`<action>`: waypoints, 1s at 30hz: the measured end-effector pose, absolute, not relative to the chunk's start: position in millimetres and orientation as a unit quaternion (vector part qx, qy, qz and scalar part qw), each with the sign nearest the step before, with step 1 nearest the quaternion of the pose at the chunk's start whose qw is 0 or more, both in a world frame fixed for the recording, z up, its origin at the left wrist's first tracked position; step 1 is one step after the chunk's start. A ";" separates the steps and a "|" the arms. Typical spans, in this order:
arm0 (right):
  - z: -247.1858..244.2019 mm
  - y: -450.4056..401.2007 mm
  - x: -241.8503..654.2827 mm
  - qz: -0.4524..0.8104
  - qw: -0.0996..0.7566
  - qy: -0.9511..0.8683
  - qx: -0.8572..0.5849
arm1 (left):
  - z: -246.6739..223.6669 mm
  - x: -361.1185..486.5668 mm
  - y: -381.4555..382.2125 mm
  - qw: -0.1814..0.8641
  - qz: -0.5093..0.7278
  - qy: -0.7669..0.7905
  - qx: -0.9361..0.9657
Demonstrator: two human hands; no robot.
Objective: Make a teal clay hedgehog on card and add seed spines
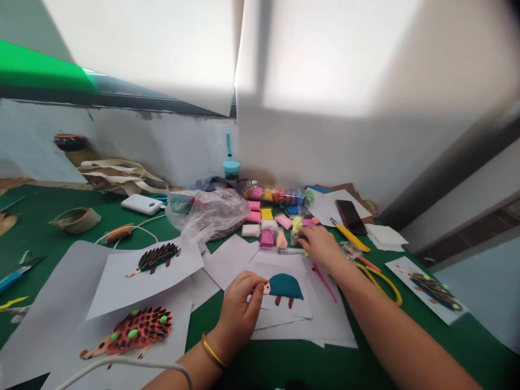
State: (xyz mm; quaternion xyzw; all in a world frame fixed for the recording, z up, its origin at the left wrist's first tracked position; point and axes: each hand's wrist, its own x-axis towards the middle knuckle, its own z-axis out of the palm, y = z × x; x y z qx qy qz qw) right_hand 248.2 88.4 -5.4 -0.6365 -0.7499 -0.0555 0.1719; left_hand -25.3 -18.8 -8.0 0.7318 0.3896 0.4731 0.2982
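Note:
A teal hedgehog shape [285, 286] with brown legs and a peach head lies on a white paper card [303, 311] in front of me. At the head, my left hand [242, 303] has its thumb and forefinger pinched together; whatever is between the tips is hidden. My right hand [320, 244] reaches to the front right of the clay packets, fingers bent down beside a small clear packet [295, 238]. What those fingers touch is partly hidden. A magenta stick [324, 283] and a clear pen [290, 251] lie near that hand.
Finished-looking hedgehog pictures, one dark [156, 257], one red [138, 333], lie left; another [430, 287] is at right. A plastic bag [211, 211], yellow cutter [351, 236], yellow-handled scissors [392, 290], phone [350, 216] and white power bank [142, 204] surround the work area. A white cable [134, 360] crosses the foreground.

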 end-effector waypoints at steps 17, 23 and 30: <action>3.1 89.4 186.3 -0.051 0.092 -0.746 -0.657 | -9.6 -25.1 -17.9 0.305 0.466 0.376 0.741; 8.3 84.8 200.4 -0.038 0.084 -0.749 -0.656 | -7.4 -25.4 -19.7 0.316 0.457 0.379 0.740; 19.5 73.1 244.5 -0.043 0.080 -0.710 -0.698 | -8.7 -26.0 -19.6 0.320 0.445 0.381 0.745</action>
